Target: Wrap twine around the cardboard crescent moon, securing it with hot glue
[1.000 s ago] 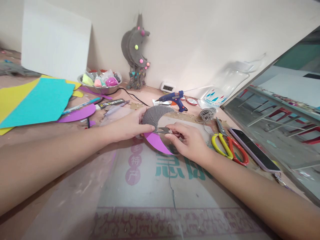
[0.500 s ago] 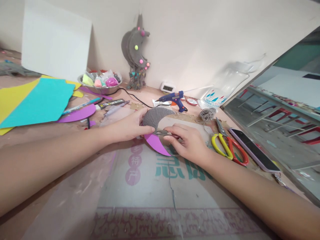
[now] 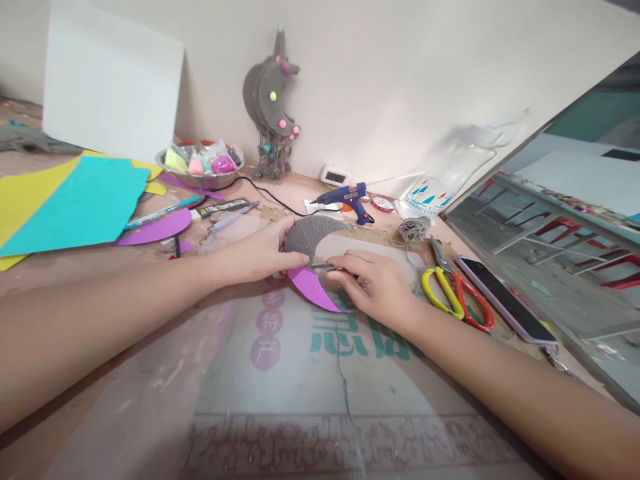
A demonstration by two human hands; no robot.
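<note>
A purple crescent cutout (image 3: 314, 291) has its upper part wrapped in grey yarn (image 3: 314, 235), while the lower tip is bare. My left hand (image 3: 273, 250) grips the crescent at its left edge, thumb on top at the border of the wrapping and the other fingers partly hidden behind. Closed in a pinch just right of the crescent, my right hand (image 3: 377, 280) holds a strand of the yarn that runs to the wrapped part. A loose ball of the same yarn (image 3: 414, 231) lies beyond my right hand.
Right of my right arm lie scissors (image 3: 450, 287) and a phone (image 3: 505, 300). A blue glue gun (image 3: 347, 199) and a small digital clock (image 3: 335, 175) stand behind. At the back are a bowl (image 3: 200, 179) of bagged clay-like lumps and a decorated grey moon (image 3: 273, 100). Coloured sheets (image 3: 80, 207) lie left.
The yarn between my hands has gone from a wider loop to a thinner, straighter strand. Both hands stay in nearly the same place.
</note>
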